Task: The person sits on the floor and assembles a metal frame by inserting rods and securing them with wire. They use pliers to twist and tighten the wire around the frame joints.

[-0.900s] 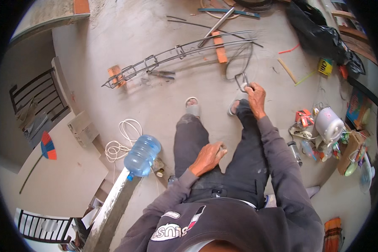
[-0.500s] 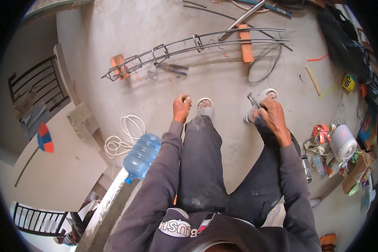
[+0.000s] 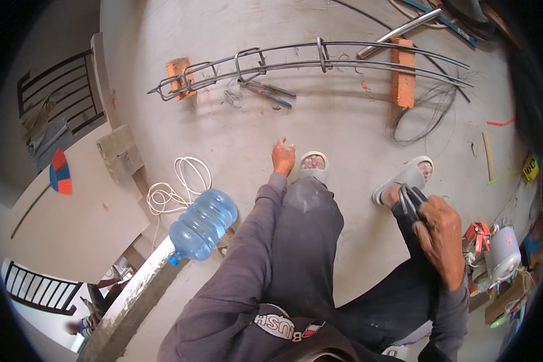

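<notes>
- Your right hand (image 3: 440, 232) is closed around a bent steel stirrup (image 3: 409, 202), beside your right knee.
- Your left hand (image 3: 283, 157) is empty, fingers loosely spread, reaching forward over the floor (image 3: 344, 139).
- The rebar cage (image 3: 308, 63) lies straight ahead on two bricks (image 3: 402, 72), its long axis left to right; the left hand is nearer.

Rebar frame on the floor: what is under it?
The curved rebar frame rests on two orange bricks, one near its left end, another toward the right; below is bare concrete floor.
</notes>
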Demonstrator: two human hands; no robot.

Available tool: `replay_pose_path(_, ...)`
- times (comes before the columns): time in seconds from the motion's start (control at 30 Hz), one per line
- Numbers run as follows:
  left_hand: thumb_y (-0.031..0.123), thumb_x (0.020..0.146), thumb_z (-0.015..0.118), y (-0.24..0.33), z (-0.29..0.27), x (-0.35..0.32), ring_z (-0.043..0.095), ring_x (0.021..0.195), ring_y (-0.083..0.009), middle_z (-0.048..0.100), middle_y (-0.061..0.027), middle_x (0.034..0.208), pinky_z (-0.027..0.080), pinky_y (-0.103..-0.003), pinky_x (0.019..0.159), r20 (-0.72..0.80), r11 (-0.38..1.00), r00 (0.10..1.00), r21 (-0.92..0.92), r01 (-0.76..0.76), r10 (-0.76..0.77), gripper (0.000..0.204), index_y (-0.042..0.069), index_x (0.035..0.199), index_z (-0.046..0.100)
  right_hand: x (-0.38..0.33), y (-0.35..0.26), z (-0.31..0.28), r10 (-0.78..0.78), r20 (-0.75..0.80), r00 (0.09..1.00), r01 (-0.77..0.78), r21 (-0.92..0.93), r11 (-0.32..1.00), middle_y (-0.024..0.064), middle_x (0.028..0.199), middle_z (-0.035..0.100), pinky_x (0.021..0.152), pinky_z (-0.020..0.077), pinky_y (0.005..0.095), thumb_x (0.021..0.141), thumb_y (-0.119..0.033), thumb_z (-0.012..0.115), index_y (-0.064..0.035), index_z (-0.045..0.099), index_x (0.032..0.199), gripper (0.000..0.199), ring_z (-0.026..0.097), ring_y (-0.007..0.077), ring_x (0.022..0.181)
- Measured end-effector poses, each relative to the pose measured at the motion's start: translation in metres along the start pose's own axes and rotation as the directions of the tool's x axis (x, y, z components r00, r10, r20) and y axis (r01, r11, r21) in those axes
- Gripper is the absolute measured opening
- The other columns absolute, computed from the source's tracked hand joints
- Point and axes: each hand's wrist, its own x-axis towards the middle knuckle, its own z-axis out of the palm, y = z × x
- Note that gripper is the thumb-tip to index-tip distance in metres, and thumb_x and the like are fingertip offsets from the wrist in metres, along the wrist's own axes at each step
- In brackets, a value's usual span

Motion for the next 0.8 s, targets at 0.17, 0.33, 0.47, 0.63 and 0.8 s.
replay_pose_path(0.17,0.018,0.088,0.063,-0.019,0.012,0.029,0.043,0.129,-0.0427,0.052,-0.0295,0.130,0.035,-0.049,0.109,-0.061,0.997,0.998,0.068,0.022,-0.018,0.058,-0.009,0.135,0.042,-0.003,-0.012,-0.002,-0.012,0.040,0.999,0.013,-0.026,1.000,0.0153,0.079,0.048,0.064,0.0427,0.0458,0.062,0.003,0.070,-0.0013,0.053,0.080,0.025,0.054,0.0368,0.077)
replay_pose_path(0.33,0.014,0.088,0.059,-0.055,0.031,0.058,0.033,0.138,-0.0454,0.035,-0.0331,0.146,0.031,-0.050,0.114,-0.137,0.984,0.990,0.170,0.058,-0.034,0.065,-0.009,0.143,0.034,0.000,-0.002,-0.004,-0.053,0.066,0.996,0.056,-0.047,0.997,0.0146,0.078,0.045,0.061,0.0418,0.0457,0.060,0.004,0.070,-0.0026,0.051,0.078,0.027,0.053,0.0363,0.074)
replay_pose_path(0.47,0.007,0.082,0.058,-0.066,0.030,0.076,0.025,0.143,-0.0469,0.022,-0.0350,0.153,0.029,-0.047,0.116,-0.006,0.984,0.998,0.167,0.060,-0.060,0.075,-0.007,0.148,0.027,0.019,0.025,-0.016,-0.141,0.073,0.987,0.151,-0.160,0.975,0.0141,0.077,0.044,0.058,0.0408,0.0445,0.059,0.004,0.069,-0.0019,0.050,0.075,0.026,0.052,0.0348,0.071)
replay_pose_path(0.63,0.005,0.076,0.059,-0.069,0.030,0.077,0.029,0.140,-0.0493,0.012,-0.0366,0.155,0.031,-0.046,0.116,0.064,0.951,0.998,0.305,-0.044,0.026,0.086,-0.004,0.151,0.020,0.055,0.044,-0.020,-0.245,-0.034,0.969,0.206,-0.437,0.875,0.0133,0.077,0.043,0.059,0.0414,0.0432,0.065,0.005,0.065,-0.0003,0.050,0.075,0.019,0.053,0.0328,0.070)
replay_pose_path(0.8,-0.001,0.071,0.057,-0.071,0.015,0.071,0.040,0.129,-0.0558,0.008,-0.0385,0.154,0.039,-0.048,0.109,0.112,0.981,0.993,0.191,-0.047,0.026,0.089,-0.002,0.152,0.020,0.094,0.084,-0.010,-0.289,-0.196,0.937,0.148,-0.527,0.837,0.0141,0.076,0.038,0.058,0.0403,0.0405,0.068,0.010,0.061,0.0000,0.044,0.077,0.022,0.048,0.0300,0.065)
